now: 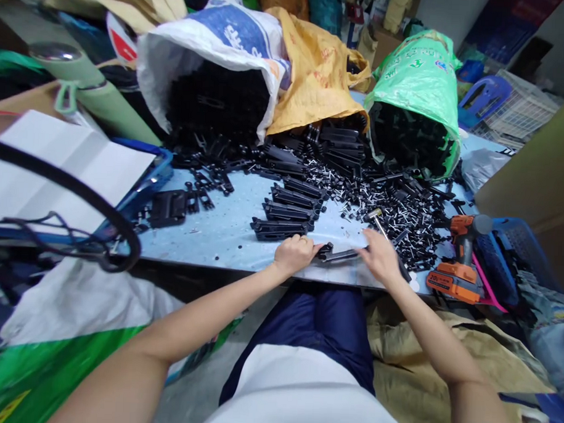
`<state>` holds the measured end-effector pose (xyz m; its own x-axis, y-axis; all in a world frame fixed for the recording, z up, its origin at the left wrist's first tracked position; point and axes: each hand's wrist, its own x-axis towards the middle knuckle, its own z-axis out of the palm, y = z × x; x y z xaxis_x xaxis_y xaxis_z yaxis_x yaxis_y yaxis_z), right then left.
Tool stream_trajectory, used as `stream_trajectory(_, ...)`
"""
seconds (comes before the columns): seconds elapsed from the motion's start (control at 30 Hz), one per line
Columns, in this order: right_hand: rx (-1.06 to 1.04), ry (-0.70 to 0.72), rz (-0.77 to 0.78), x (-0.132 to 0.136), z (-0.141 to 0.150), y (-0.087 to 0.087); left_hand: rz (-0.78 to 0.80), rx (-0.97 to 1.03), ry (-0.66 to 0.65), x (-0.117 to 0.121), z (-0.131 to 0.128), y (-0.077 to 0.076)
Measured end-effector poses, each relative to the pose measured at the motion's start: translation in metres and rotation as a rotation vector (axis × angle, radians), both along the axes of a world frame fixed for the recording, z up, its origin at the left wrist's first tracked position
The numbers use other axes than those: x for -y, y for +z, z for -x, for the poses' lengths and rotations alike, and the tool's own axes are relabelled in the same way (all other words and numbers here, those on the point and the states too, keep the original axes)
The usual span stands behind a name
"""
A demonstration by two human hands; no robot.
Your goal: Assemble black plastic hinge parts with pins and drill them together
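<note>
Near the front edge of the table, my left hand [295, 254] is closed around one end of a black plastic part, whose joint shows beside the thumb. A long black bar [343, 255] stretches from that joint toward my right hand [380, 255], whose thumb and fingers pinch its other end. Whether the two black pieces are one jointed part, I cannot tell. A hammer [378, 221] lies by my right hand, its handle partly covered by the hand. Several similar long black assemblies [281, 230] lie in a row just beyond my left hand.
Small screws and black pieces [402, 209] heap up behind my right hand. A white sack [214, 36], a yellow bag [309, 83] and a green bag [419, 74] spill black parts onto the table [202, 233]. An orange cordless drill [460, 261] stands at the right edge.
</note>
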<state>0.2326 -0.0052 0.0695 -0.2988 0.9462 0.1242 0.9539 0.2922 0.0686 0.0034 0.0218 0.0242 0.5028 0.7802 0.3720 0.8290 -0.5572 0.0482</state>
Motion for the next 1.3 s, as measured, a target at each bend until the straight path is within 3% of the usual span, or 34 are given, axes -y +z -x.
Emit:
stream_trajectory(0.07,0.065,-0.372,0.007,0.003,-0.022,-0.004,-0.057,0.030,-0.042,0.001,0.006,-0.009)
stream_trajectory(0.1,0.103,-0.490,0.042,0.004,-0.030,-0.007,-0.085,0.049,-0.083,0.003,0.008,-0.013)
stream_trajectory(0.2,0.125,-0.612,0.138,0.006,-0.042,-0.012,-0.141,0.089,-0.183,0.012,0.010,-0.023)
stream_trajectory(0.27,0.031,-0.642,0.118,0.007,-0.041,-0.009,-0.144,0.088,-0.181,0.017,0.009,-0.025)
stream_trajectory(0.37,-0.239,-0.610,0.111,0.014,-0.032,0.012,-0.122,0.074,-0.144,0.022,0.007,-0.025)
stream_trajectory(0.47,-0.526,-0.474,0.197,0.035,-0.014,0.041,-0.067,0.061,-0.108,0.023,0.007,-0.024)
stream_trajectory(0.57,-0.622,-0.366,0.244,0.059,0.010,0.055,-0.017,0.064,-0.089,0.024,0.007,-0.025)
stream_trajectory(0.73,-0.356,-0.364,0.470,0.072,0.026,0.052,0.028,0.061,-0.082,0.026,0.006,-0.025)
stream_trajectory(0.87,-0.416,-0.275,0.278,0.079,0.026,0.060,0.061,0.054,-0.076,0.027,0.006,-0.022)
stream_trajectory(0.93,-0.358,-0.260,0.265,0.083,0.031,0.056,0.074,0.062,-0.066,0.027,0.006,-0.020)
stream_trajectory(1.07,-0.206,-0.313,0.525,0.078,0.032,0.038,0.093,0.071,-0.074,0.028,0.008,-0.016)
stream_trajectory(1.13,-0.239,-0.401,0.555,0.066,0.017,0.035,0.112,0.053,-0.082,0.026,0.010,-0.014)
stream_trajectory(1.23,-0.167,-0.526,0.311,0.039,-0.013,0.038,0.177,-0.001,-0.051,0.020,0.012,-0.009)
stream_trajectory(1.3,-0.068,-0.425,0.057,0.020,-0.022,0.033,0.215,-0.044,-0.035,0.013,0.012,-0.007)
